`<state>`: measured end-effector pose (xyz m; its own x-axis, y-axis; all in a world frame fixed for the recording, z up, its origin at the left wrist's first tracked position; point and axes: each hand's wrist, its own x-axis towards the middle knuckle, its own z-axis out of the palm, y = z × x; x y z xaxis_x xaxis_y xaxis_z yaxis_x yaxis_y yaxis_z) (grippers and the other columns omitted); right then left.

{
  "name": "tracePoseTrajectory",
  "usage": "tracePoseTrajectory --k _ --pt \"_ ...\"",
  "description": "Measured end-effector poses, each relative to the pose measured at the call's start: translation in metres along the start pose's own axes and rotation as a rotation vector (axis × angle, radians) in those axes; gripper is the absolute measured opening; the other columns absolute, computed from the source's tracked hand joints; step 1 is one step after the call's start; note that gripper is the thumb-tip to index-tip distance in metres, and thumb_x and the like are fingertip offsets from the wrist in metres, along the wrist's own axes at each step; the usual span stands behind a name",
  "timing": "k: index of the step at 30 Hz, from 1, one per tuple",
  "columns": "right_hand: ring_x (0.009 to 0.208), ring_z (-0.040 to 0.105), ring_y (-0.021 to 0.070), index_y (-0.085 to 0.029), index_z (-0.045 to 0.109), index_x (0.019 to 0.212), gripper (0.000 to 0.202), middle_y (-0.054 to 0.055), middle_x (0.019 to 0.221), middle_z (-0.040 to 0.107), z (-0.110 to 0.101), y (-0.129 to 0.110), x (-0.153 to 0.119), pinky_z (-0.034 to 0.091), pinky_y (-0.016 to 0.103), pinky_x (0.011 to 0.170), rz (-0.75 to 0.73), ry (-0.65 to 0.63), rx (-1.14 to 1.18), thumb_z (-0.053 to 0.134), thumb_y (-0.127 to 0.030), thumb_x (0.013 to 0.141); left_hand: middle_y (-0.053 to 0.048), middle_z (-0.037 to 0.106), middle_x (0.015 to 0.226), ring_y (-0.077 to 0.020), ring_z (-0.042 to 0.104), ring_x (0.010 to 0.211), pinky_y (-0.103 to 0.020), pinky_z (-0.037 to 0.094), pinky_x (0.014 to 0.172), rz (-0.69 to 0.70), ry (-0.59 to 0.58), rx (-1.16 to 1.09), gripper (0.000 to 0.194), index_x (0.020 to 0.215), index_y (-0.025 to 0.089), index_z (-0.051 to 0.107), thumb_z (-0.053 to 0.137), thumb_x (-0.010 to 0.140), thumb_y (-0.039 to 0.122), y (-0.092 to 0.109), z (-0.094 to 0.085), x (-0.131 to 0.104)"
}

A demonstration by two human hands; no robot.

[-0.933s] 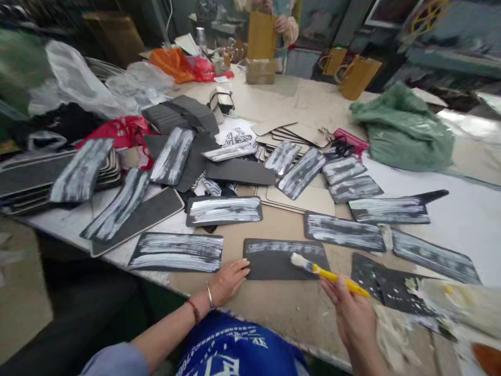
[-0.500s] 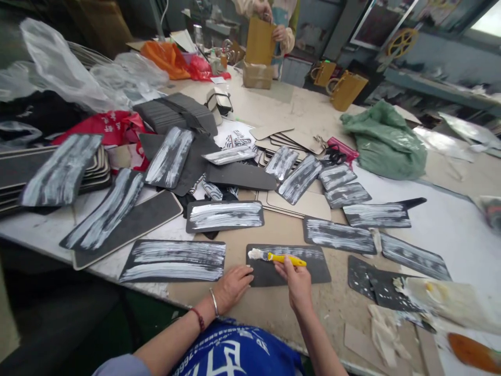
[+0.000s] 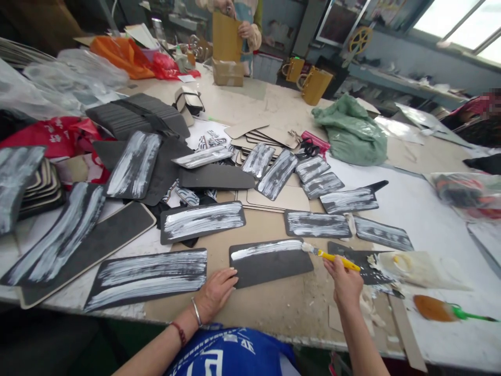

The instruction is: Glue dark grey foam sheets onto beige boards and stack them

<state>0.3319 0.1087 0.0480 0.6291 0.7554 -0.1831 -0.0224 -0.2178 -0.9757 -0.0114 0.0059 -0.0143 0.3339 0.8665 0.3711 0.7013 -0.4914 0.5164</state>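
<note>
My right hand (image 3: pixel 345 282) grips a yellow-handled brush (image 3: pixel 340 260), its bristles at the upper right end of a dark panel (image 3: pixel 270 269). One white streak runs along that panel's upper edge; its lower part is bare. My left hand (image 3: pixel 216 293) lies with its fingertips on the panel's left edge, fingers stretched out and holding nothing. Left of it lies a dark panel streaked with white (image 3: pixel 151 274). Past the brush, a white-spattered dark piece (image 3: pixel 358 256) lies beside a clear bag (image 3: pixel 426 269) with pale paste.
More white-streaked panels (image 3: pixel 203 220) lie across the table (image 3: pixel 297 313). A green bag (image 3: pixel 352 136) is at the back right, an orange-brown object (image 3: pixel 434 308) at the right. Beyond the table, a person (image 3: pixel 246 31) holds a tan bag (image 3: pixel 227 39).
My right hand has moved the brush rightward along the panel, leaving a continuous white streak at its upper edge. My left hand stays at the panel's left edge. The camera view has shifted right.
</note>
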Motion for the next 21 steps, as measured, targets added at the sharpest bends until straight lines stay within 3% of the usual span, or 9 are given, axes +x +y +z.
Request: tracePoseTrajectory --k 3,6,11,15,21 --pt "0.071 0.067 0.0202 -0.012 0.059 0.087 0.044 0.004 0.071 0.069 0.002 -0.009 -0.039 0.057 0.032 0.071 0.059 -0.129 -0.022 0.071 -0.045 0.061 -0.009 0.061 0.107 -0.018 0.056 0.103 -0.036 0.05 0.087 -0.04 -0.036 -0.068 0.033 0.103 0.017 0.057 0.041 0.078 0.004 -0.001 -0.002 0.001" --pt "0.077 0.067 0.0216 -0.013 0.06 0.09 0.044 0.005 0.076 0.069 0.017 -0.011 -0.093 0.056 0.032 0.074 0.182 -0.306 -0.081 0.07 -0.046 0.062 -0.007 0.062 0.107 -0.0158 0.056 0.102 -0.035 0.049 0.09 -0.112 -0.08 -0.169 0.048 0.108 0.017 0.054 0.034 0.07 -0.003 -0.005 -0.005 0.004" --pt "0.076 0.066 0.0247 -0.015 0.061 0.086 0.043 0.006 0.081 0.068 0.047 0.01 -0.157 0.057 0.039 0.072 0.272 -0.484 -0.078 0.069 -0.05 0.062 -0.006 0.064 0.102 -0.015 0.058 0.096 -0.033 0.051 0.087 -0.204 -0.133 -0.217 0.052 0.107 0.017 0.055 0.032 0.066 -0.004 -0.01 -0.008 0.008" --pt "0.074 0.066 0.0241 -0.015 0.061 0.085 0.042 0.006 0.081 0.068 0.048 0.024 -0.152 0.056 0.039 0.071 0.228 -0.471 -0.104 0.066 -0.051 0.064 -0.008 0.063 0.105 -0.0163 0.057 0.1 -0.035 0.05 0.089 -0.084 -0.12 -0.147 0.046 0.104 0.016 0.057 0.032 0.07 -0.004 -0.01 -0.005 0.005" --pt "0.072 0.066 0.021 -0.015 0.062 0.085 0.042 0.003 0.074 0.067 0.006 0.021 -0.088 0.055 0.035 0.071 0.106 -0.268 -0.162 0.067 -0.05 0.063 -0.008 0.061 0.11 -0.0174 0.054 0.107 -0.036 0.05 0.089 -0.015 -0.125 -0.037 0.047 0.106 0.017 0.057 0.035 0.07 -0.004 -0.006 -0.004 0.0"
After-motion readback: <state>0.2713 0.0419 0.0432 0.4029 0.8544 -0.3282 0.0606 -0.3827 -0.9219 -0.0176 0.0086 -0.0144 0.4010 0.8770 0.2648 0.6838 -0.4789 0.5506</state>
